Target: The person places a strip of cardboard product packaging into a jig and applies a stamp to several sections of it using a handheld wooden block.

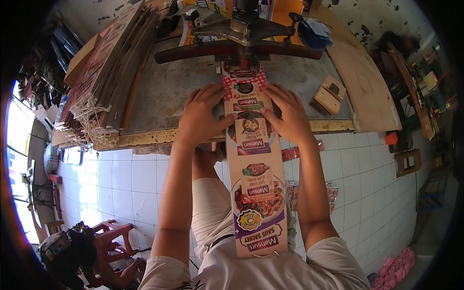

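A long printed cardboard strip point(257, 169), tan with food pictures, runs from the worktable point(166, 96) over its front edge toward my lap. A short white cord shows at its near end. My left hand point(199, 116) grips its left edge, thumb on top. From the opposite edge my right hand point(288, 116) holds it likewise, fingers close to the side and thumb over the print. The far end of the strip reaches the dark metal press point(244, 31), under its central post. Whether the press touches it, I cannot tell.
Stacked long boards point(108, 72) with white cords lie at the left. A small wooden block point(328, 94) sits right of my hands. Beneath are printed pieces point(324, 195) on the tiled floor. Another person point(72, 253) is at the lower left by a red stool point(116, 237).
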A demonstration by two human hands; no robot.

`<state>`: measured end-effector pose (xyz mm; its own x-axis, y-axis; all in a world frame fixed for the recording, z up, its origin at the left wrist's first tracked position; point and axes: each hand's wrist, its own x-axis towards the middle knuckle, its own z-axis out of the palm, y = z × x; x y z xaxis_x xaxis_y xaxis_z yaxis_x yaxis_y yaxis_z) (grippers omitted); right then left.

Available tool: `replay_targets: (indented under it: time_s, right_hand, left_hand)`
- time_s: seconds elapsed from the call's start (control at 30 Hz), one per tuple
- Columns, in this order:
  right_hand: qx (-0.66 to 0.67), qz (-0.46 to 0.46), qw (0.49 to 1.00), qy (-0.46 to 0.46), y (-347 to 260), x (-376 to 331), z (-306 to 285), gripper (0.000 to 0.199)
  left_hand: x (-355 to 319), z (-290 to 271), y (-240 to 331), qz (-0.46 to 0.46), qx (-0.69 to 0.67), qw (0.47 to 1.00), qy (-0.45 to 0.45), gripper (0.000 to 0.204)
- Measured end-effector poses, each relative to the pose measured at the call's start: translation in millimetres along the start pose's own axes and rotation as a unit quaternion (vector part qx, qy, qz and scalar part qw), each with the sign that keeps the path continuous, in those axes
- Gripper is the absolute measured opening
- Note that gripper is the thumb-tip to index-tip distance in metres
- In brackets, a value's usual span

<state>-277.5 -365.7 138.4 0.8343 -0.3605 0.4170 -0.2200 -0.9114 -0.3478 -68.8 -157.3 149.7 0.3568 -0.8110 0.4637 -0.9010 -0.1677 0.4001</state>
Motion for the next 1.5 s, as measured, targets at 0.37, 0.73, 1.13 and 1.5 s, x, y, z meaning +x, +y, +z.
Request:
replay_targets:
  time_s: [0.37,0.73,1.13,1.5]
  right_hand:
    - [0.005,0.005,1.0,-0.001,-1.2,0.5,-1.2,0.058]
    - [0.007,0.0,1.0,0.005,-1.0,-0.5,-1.8,0.058]
    - [0.006,-0.003,1.0,0.004,1.1,-0.4,0.9,0.058]
    - [0.005,-0.001,1.0,0.002,0.6,-0.1,0.4,0.059]
  left_hand:
    - [0.3,-0.3,0.3,0.001,0.006,1.0,0.0,0.07]
    - [0.3,-1.6,2.3,0.005,0.014,1.0,0.0,0.071]
    - [1.1,0.2,-0.2,0.014,0.013,1.0,0.001,0.071]
    - [0.6,0.7,-1.1,0.011,0.016,1.0,-0.001,0.071]
